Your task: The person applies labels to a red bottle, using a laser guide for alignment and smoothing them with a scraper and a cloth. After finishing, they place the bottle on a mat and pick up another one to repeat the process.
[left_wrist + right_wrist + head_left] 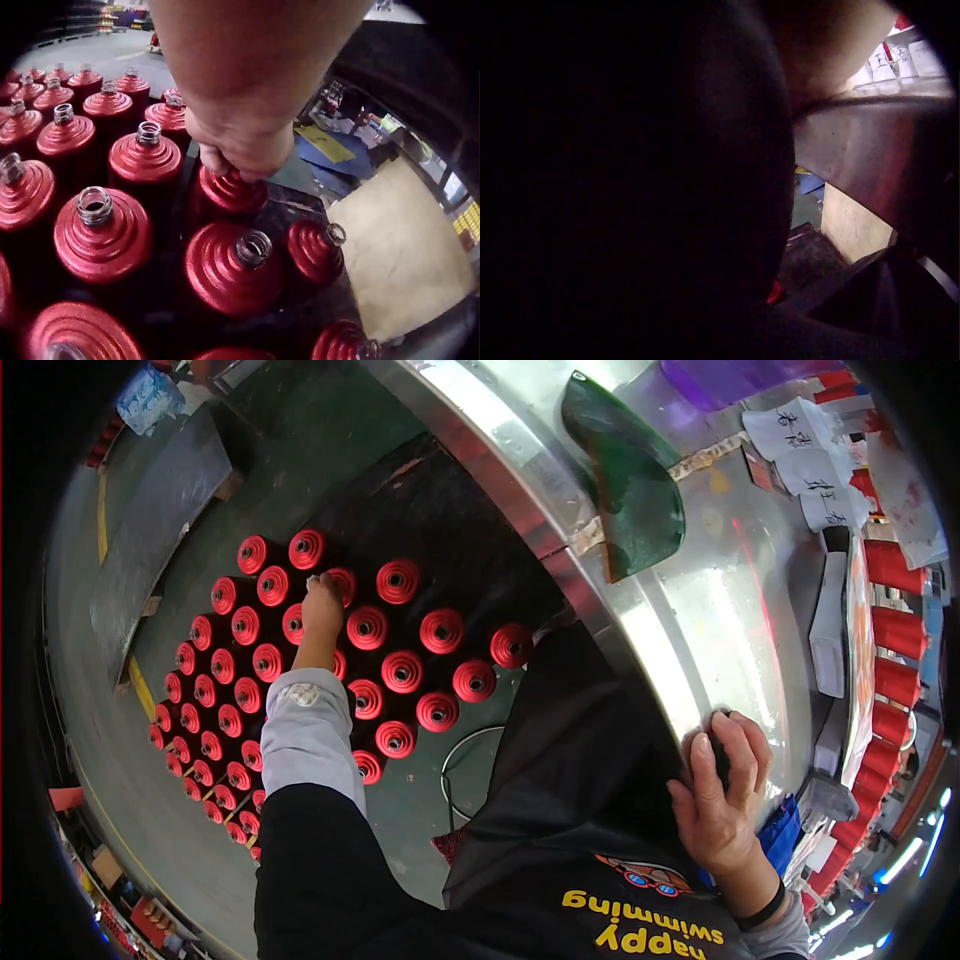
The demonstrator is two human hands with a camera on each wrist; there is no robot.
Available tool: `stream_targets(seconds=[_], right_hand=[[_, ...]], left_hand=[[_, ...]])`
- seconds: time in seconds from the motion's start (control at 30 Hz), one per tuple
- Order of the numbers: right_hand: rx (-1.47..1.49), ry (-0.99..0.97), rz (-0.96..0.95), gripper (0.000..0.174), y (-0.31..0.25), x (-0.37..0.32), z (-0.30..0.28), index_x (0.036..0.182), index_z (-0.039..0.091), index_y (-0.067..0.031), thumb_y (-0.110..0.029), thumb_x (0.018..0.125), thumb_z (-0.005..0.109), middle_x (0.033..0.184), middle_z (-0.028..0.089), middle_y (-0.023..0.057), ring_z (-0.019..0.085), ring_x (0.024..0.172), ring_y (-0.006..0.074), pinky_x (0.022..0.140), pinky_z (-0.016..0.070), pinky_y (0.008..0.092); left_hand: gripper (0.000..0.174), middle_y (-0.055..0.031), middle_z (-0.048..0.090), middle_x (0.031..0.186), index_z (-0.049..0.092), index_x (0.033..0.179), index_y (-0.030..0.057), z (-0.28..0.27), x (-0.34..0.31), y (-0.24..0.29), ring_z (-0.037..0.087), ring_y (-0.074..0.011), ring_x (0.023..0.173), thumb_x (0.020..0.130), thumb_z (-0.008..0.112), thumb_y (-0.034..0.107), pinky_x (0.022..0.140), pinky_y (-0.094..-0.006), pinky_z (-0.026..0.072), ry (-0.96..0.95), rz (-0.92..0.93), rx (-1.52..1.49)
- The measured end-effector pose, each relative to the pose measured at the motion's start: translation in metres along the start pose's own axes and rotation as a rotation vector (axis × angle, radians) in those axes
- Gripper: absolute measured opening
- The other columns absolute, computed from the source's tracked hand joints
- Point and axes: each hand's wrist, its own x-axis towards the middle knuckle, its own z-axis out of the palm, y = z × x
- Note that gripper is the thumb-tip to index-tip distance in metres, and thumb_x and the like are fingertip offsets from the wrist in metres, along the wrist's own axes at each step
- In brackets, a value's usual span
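Red bottles with stepped shoulders and clear threaded necks stand upright in rows, low on the left in the head view. My left hand (322, 610) reaches down among them, its fingers curled round the neck of one red bottle (343, 586); in the left wrist view the hand (244, 146) covers that neck and the red shoulder (232, 196) shows below. My right hand (725, 790) rests on the edge of the shiny metal table (700, 630), fingers bent over the surface, holding nothing visible. The right wrist view is mostly dark.
A dark green curved piece (640, 490) and a purple sheet (735, 380) lie on the metal table. Papers with handwriting (805, 450) and a row of red items (895, 630) line its far side. A grey board (160, 530) stands beyond the bottles, and a wire hoop is near the apron.
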Motion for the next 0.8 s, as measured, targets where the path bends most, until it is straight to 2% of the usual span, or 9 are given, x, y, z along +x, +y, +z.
stream_targets(seconds=[0.1, 0.13, 0.23, 0.33, 0.57, 0.67, 0.7, 0.73, 0.8], right_hand=[[0.045, -0.007, 0.009, 0.069, -0.002, 0.004, -0.001, 0.125, 0.058, -0.0066, -0.009, 0.059, 0.077, 0.127, 0.051, 0.0175, 0.052, 0.114, 0.0388, 0.087, 0.0433, 0.0474], [0.042, 0.001, 0.027, 0.069, -0.002, 0.007, -0.004, 0.124, 0.059, -0.0067, -0.010, 0.057, 0.077, 0.126, 0.052, 0.0166, 0.052, 0.113, 0.0377, 0.085, 0.0434, 0.0464], [0.058, 0.051, 0.015, 0.051, -0.001, 0.009, -0.005, 0.120, 0.061, -0.0081, -0.020, 0.072, 0.069, 0.119, 0.054, 0.0102, 0.054, 0.112, 0.0277, 0.072, 0.0399, 0.0384], [0.050, 0.085, 0.011, 0.050, -0.003, 0.000, -0.006, 0.130, 0.056, -0.0105, -0.023, 0.082, 0.062, 0.124, 0.053, 0.0091, 0.051, 0.119, 0.0235, 0.068, 0.0392, 0.0368], [0.290, 0.235, -0.054, 0.048, 0.022, -0.044, -0.068, 0.127, 0.054, -0.0074, -0.009, 0.080, 0.063, 0.139, 0.048, 0.0155, 0.047, 0.130, 0.0324, 0.084, 0.0462, 0.0451], [0.078, 0.414, 0.036, 0.048, 0.116, -0.077, -0.139, 0.121, 0.057, -0.0061, 0.001, 0.073, 0.061, 0.127, 0.057, 0.0129, 0.050, 0.125, 0.0318, 0.099, 0.0458, 0.0455], [0.052, 0.435, 0.394, 0.047, 0.142, -0.082, -0.160, 0.118, 0.060, -0.0048, 0.005, 0.072, 0.061, 0.117, 0.061, 0.0124, 0.054, 0.117, 0.0317, 0.096, 0.0478, 0.0406], [-0.306, 0.544, 0.280, 0.042, 0.227, -0.089, -0.165, 0.117, 0.062, -0.0057, 0.003, 0.075, 0.060, 0.114, 0.062, 0.0137, 0.056, 0.112, 0.0321, 0.094, 0.0486, 0.0404], [-0.236, 0.470, 0.677, 0.031, 0.321, -0.099, -0.195, 0.118, 0.061, -0.0060, -0.011, 0.088, 0.058, 0.114, 0.061, 0.0186, 0.058, 0.109, 0.0343, 0.094, 0.0481, 0.0425]], left_hand=[[0.028, -0.0264, 0.055, 0.118, 0.053, 0.113, -0.0012, 0.006, 0.006, -0.019, 0.054, -0.0432, 0.113, 0.090, 0.050, 0.014, 0.092, -0.0515, 0.0471, -0.100, 0.427, 0.475], [0.038, -0.0251, 0.055, 0.124, 0.054, 0.120, -0.0045, 0.066, 0.020, -0.067, 0.046, -0.0410, 0.123, 0.087, 0.053, 0.012, 0.103, -0.0502, 0.0390, 0.155, 0.410, 0.347], [0.049, -0.0266, 0.054, 0.126, 0.050, 0.128, -0.0064, 0.020, 0.000, -0.015, 0.050, -0.0432, 0.118, 0.086, 0.061, 0.016, 0.104, -0.0482, 0.0393, 0.417, 0.415, 0.157], [0.046, -0.0275, 0.054, 0.122, 0.050, 0.126, -0.0067, -0.037, -0.042, 0.064, 0.048, -0.0447, 0.117, 0.088, 0.064, 0.014, 0.101, -0.0490, 0.0391, 0.404, 0.342, -0.227], [0.033, -0.0195, 0.051, 0.129, 0.048, 0.129, -0.0077, -0.158, -0.193, 0.213, 0.056, -0.0315, 0.113, 0.098, 0.048, 0.005, 0.098, -0.0405, 0.0456, 0.417, 0.483, -0.858], [0.031, -0.0193, 0.053, 0.128, 0.050, 0.126, -0.0080, -0.180, -0.235, 0.248, 0.056, -0.0282, 0.114, 0.099, 0.046, 0.007, 0.096, -0.0375, 0.0473, 0.412, 0.660, -0.979], [0.031, -0.0210, 0.053, 0.127, 0.051, 0.125, -0.0090, -0.198, -0.244, 0.261, 0.057, -0.0301, 0.109, 0.098, 0.049, 0.007, 0.088, -0.0359, 0.0503, 0.394, 0.748, -0.919], [0.032, -0.0228, 0.054, 0.126, 0.051, 0.125, -0.0099, -0.218, -0.256, 0.283, 0.059, -0.0319, 0.104, 0.098, 0.051, 0.007, 0.080, -0.0343, 0.0532, 0.388, 0.833, -0.858], [0.027, -0.0234, 0.058, 0.120, 0.055, 0.118, -0.0111, -0.236, -0.266, 0.312, 0.061, -0.0336, 0.096, 0.096, 0.054, 0.005, 0.074, -0.0336, 0.0557, 0.417, 0.953, -0.797]])
